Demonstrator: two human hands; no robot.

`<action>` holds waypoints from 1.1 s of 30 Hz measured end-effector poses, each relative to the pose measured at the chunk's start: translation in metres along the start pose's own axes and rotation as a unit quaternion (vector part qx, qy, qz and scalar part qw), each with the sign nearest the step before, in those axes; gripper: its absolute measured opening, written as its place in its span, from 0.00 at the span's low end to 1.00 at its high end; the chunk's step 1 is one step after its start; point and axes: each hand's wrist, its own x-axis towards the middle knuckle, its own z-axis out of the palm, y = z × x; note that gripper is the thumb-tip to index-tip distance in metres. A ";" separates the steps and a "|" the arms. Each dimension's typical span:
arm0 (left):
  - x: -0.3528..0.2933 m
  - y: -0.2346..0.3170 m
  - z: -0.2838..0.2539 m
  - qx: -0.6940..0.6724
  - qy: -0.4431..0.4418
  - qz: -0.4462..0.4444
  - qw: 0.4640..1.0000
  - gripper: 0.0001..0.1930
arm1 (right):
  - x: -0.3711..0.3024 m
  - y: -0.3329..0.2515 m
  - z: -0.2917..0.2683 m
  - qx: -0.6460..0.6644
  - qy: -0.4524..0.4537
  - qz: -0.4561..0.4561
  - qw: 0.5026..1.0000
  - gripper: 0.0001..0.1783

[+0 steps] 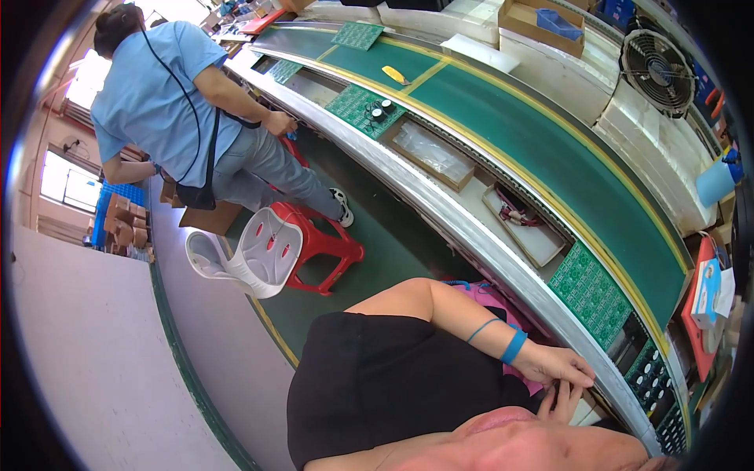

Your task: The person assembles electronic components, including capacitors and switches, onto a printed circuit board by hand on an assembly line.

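My left hand (559,366), with a blue strap on its wrist, is over the near metal edge of the workbench. Its fingers are bent and drawn together at the tips. Just below it, the fingers of my right hand (556,403) come up to meet the left fingertips; the rest of that hand is hidden. Whatever is between the fingers is too small or covered to make out. Nearest to the hands are a green circuit board panel (591,294) and a board with round black components (649,375), both on the bench.
A green conveyor belt (534,125) runs beyond the bench rail (440,184). Along the bench are a cardboard tray with clear bags (432,153) and a box of wired parts (522,224). A co-worker (169,102) stands at far left near a white-and-red chair (271,243). A fan (658,71) stands opposite.
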 end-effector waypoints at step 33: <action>-0.038 0.047 -0.024 0.470 -0.005 0.163 0.867 0.21 | 0.052 0.046 -0.003 0.573 -0.104 0.128 0.803 0.37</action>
